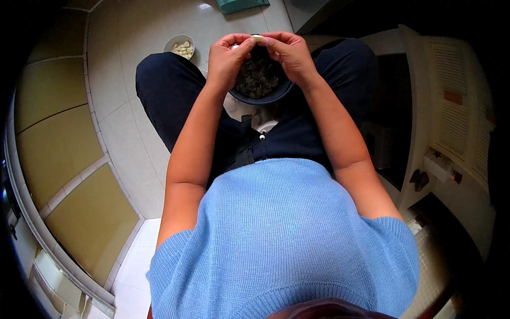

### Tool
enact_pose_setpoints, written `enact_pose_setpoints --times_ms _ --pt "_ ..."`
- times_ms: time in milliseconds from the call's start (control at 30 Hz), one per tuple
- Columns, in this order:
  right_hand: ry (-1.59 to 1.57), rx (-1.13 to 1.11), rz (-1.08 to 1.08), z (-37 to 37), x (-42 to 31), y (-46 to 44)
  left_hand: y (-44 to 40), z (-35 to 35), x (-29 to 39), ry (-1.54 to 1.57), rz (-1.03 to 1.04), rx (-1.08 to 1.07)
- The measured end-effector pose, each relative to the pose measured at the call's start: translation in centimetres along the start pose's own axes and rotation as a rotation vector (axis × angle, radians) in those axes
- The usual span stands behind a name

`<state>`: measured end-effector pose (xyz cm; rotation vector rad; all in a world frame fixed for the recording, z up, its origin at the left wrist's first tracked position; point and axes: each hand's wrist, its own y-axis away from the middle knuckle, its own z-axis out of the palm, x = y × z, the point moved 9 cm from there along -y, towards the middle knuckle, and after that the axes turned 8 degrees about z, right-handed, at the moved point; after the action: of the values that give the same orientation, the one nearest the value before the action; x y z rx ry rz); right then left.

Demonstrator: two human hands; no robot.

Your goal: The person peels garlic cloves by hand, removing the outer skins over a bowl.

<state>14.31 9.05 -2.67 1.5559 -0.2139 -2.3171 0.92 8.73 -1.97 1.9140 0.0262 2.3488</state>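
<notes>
Pinches garlic clove [257, 38] in fingertips of L hand [227, 59] & R hand [291, 56] over bucket [258, 100], prob. to catch bits; has bowl [168, 44] of peeled cloves [183, 50] by L knee [159, 68], handy.

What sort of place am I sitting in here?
Probably a home kitchen, though I can't make out a stove or sink. The signs are the small bowl of pale cloves, the tiled floor and what look like cupboard doors to your left.
</notes>
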Motion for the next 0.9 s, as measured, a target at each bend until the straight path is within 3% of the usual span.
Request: enact_pose_setpoints --times_ms 600,800,900 --pt "-0.048 -0.016 0.010 0.2 0.5 0.1 0.4 0.4 0.3 -0.037 -0.031 -0.030" --pt "0.047 0.018 0.044 0.2 0.6 0.2 0.1 -0.1 0.1 0.028 0.002 -0.021" --pt "0.293 0.110 -0.114 -0.1 -1.0 0.6 0.1 0.2 0.6 0.027 0.022 -0.058"
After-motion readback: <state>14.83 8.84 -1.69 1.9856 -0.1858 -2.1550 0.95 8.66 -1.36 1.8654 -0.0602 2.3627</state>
